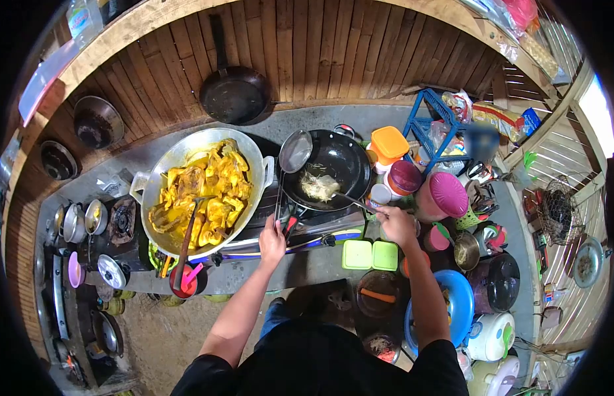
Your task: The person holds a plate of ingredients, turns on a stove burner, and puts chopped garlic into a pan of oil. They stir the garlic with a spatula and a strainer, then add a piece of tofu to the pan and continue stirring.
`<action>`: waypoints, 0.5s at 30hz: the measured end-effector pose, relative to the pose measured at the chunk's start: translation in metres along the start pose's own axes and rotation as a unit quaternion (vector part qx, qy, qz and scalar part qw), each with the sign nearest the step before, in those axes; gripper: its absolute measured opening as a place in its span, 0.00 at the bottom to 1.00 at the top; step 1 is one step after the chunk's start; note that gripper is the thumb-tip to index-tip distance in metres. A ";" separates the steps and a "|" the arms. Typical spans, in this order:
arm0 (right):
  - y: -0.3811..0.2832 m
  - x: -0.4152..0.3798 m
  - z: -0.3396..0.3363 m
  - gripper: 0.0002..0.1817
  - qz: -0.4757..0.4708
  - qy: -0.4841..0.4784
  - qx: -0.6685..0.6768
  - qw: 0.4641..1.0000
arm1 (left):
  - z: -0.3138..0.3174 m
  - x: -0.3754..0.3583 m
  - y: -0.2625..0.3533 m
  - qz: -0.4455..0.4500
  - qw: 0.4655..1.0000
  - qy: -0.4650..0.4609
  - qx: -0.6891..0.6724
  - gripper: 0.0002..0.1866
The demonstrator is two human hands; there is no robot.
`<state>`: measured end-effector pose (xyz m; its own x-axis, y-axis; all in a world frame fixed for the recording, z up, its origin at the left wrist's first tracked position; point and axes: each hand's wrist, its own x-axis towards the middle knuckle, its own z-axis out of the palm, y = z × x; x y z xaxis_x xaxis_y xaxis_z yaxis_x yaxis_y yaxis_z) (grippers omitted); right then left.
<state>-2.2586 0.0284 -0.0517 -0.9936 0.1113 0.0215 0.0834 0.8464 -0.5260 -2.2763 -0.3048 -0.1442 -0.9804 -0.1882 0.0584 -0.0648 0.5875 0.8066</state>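
Note:
My left hand (272, 241) is closed round the long handle of a mesh strainer (296, 152). Its round basket hangs over the left rim of a black wok (346, 155). My right hand (396, 223) grips a spatula (354, 200), which reaches over the wok's lower right rim. At the spatula's far end, a small heap of pale, shredded food (319, 187) lies low in the wok; the blade's shape is hard to make out. The wok stands on a gas stove (287, 248).
Left of the wok, a large pan (145, 191) holds yellow chicken pieces, with a long wooden-looking utensil (186, 237) leaning in it. Green containers (371, 255), a pink-lidded tub (445, 196) and a blue basin (460, 297) stand to the right. A frying pan (234, 96) hangs on the wall.

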 end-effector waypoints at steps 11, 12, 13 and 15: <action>-0.006 -0.007 0.019 0.14 -0.088 0.067 0.116 0.987 | 0.006 0.002 -0.009 0.024 0.999 0.026 0.001 0.16; -0.005 -0.007 0.021 0.14 -0.095 0.050 0.103 0.989 | 0.004 0.002 -0.005 0.006 1.000 0.016 -0.016 0.16; -0.004 -0.007 0.023 0.13 -0.102 0.032 0.089 0.990 | 0.002 0.001 -0.001 0.007 1.000 0.016 -0.016 0.16; -0.002 -0.007 0.023 0.14 -0.096 0.041 0.060 0.993 | -0.003 -0.003 0.007 0.033 0.999 0.028 0.003 0.16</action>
<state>-2.2536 0.0136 -0.0706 -0.9804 -0.0003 0.1969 -0.1212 0.7891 -0.6023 -2.2738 -0.3025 -0.1372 -0.9705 -0.1934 0.1441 -0.0021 0.6045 0.7966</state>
